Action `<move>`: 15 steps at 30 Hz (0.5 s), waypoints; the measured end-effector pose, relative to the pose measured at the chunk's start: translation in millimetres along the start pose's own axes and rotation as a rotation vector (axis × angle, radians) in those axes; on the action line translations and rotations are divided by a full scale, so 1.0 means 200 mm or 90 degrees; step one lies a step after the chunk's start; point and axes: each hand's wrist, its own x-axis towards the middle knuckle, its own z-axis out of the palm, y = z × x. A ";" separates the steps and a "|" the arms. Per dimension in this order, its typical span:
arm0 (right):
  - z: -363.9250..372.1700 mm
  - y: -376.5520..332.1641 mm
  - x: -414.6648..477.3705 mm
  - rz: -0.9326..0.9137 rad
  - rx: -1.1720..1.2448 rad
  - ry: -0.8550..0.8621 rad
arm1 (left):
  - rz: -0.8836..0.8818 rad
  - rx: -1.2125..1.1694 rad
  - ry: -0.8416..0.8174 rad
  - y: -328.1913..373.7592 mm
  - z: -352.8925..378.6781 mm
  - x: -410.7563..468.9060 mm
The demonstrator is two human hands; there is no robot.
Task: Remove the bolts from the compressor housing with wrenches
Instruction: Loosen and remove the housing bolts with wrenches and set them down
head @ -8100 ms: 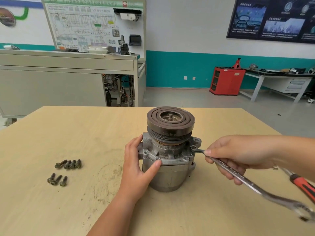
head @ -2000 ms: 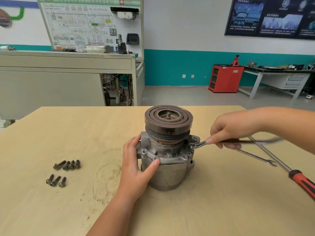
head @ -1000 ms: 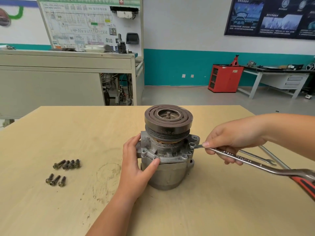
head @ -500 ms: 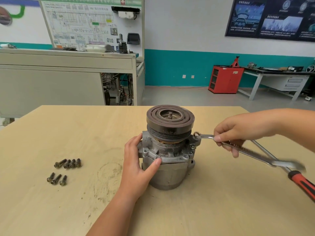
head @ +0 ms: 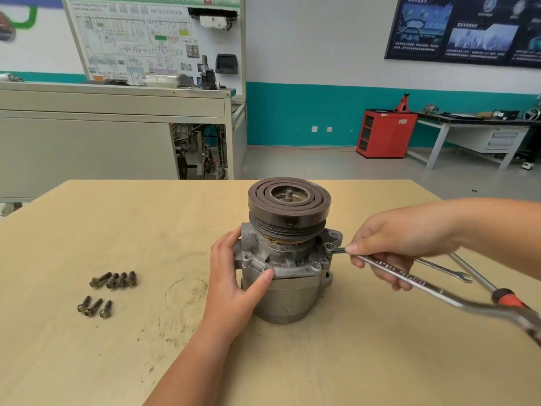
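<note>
The grey compressor housing [head: 285,291] stands upright on the wooden table [head: 123,347], with a dark grooved pulley [head: 288,203] on top. My left hand [head: 234,285] grips its left side, thumb on the front flange. My right hand [head: 401,241] holds a silver combination wrench [head: 409,279] by its shaft. The wrench's ring end sits at a bolt [head: 329,246] on the housing's right flange. The handle slants down toward the right edge of the view. Several removed bolts [head: 112,280] lie in two small groups at the left.
A second, thinner wrench [head: 445,269] and a screwdriver with a red and black handle [head: 509,301] lie on the table behind my right hand. A grey workbench [head: 111,112], a red cabinet [head: 385,133] and another bench stand farther back in the room.
My right hand has swung the wrench handle back toward me and lower, and the ring end has dropped from above the flange onto the right-side bolt. My left hand keeps its hold on the housing.
</note>
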 end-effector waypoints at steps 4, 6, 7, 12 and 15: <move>-0.13 -0.03 0.04 0.003 -0.389 0.125 | 0.002 0.006 0.001 0.00 0.00 0.00; -0.17 0.00 0.09 -0.068 -0.508 0.198 | 0.003 0.007 0.002 0.00 0.00 0.00; -0.18 0.02 0.10 -0.083 -0.522 0.207 | 0.002 0.006 0.002 0.00 0.00 0.00; -0.19 0.11 0.04 -0.058 -0.152 0.131 | 0.003 0.002 0.000 0.00 0.01 0.00; -0.09 0.15 0.01 -0.084 0.052 0.065 | 0.003 -0.002 0.000 0.00 0.01 0.01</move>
